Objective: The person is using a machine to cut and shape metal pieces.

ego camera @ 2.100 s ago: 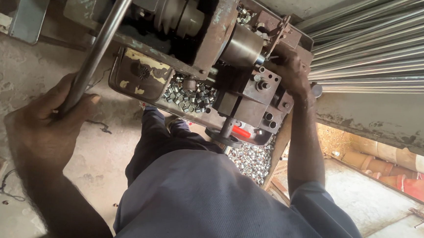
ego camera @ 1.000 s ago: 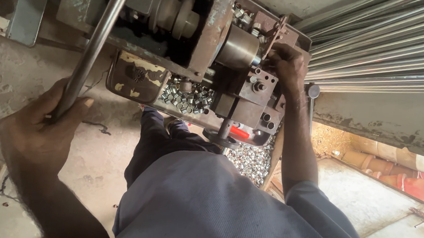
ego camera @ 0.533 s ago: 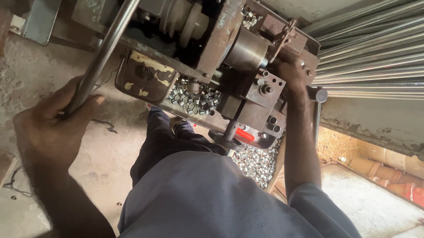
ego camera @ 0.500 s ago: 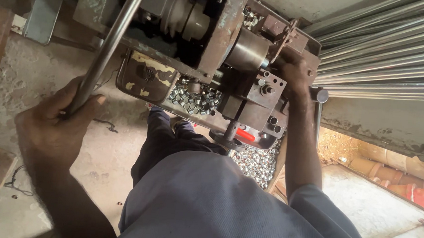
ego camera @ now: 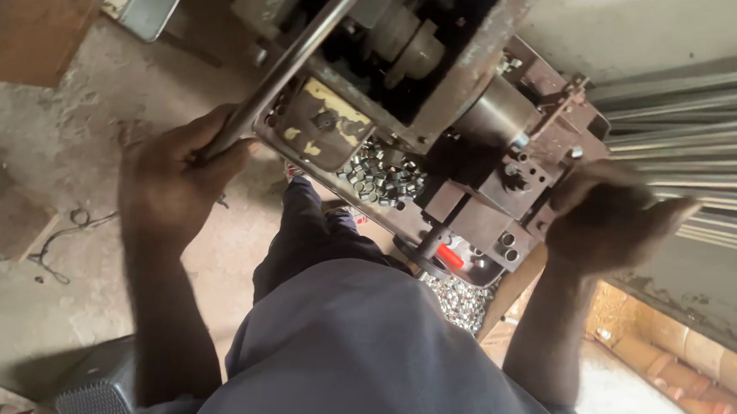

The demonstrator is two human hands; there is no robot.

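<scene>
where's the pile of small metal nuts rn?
Head view, centre: the small metal nuts lie in the machine's tray, right of the yellowed plate, between the left hand and right hand.

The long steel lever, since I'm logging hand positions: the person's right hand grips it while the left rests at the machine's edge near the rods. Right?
Not quite. The head view shows the left hand gripping the long steel lever, while the right hand is at the machine's edge near the rods.

The machine (ego camera: pixel 442 118) is set ahead of the person, with a long lever bar (ego camera: pixel 288 66) running along its left side and gripped at its lower end by the left hand (ego camera: pixel 174 178). The right hand (ego camera: pixel 606 221) is placed at the machine's right edge, beside the stacked rods (ego camera: pixel 697 133) on the far right. Small metal pieces (ego camera: pixel 383 174) are gathered in a tray under the machine's middle, above the person's knees.
</scene>
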